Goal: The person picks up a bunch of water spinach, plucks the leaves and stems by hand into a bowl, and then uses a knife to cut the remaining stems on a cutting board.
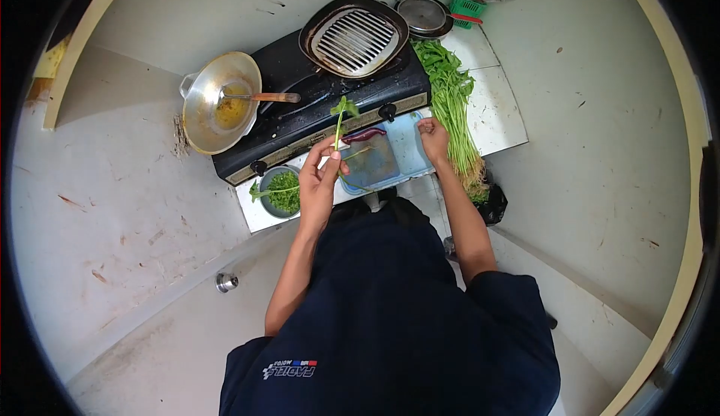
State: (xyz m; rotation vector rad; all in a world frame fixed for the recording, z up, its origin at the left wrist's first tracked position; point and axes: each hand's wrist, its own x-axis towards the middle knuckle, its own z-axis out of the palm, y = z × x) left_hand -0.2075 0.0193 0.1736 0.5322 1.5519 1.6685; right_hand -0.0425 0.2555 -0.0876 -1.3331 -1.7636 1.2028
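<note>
My left hand (pixel 322 170) grips a single green leafy stalk (pixel 342 116), held upright in front of the black stove (pixel 322 105). Below and left of that hand a small bowl (pixel 279 191) holds cut greens. My right hand (pixel 433 137) rests on the blue cutting board (pixel 405 150), its fingers curled, right beside the big bunch of long green stalks (pixel 454 101) lying along the counter. A knife with a reddish handle (pixel 364 135) lies on the board between my hands.
A wok (pixel 217 101) with oil and a spatula sits on the stove's left burner, a square grill pan (pixel 354 35) on the right. Behind are a lidded pot (pixel 424 15) and a green utensil basket (pixel 469 3). A black bag (pixel 493 204) sits below the counter's right end.
</note>
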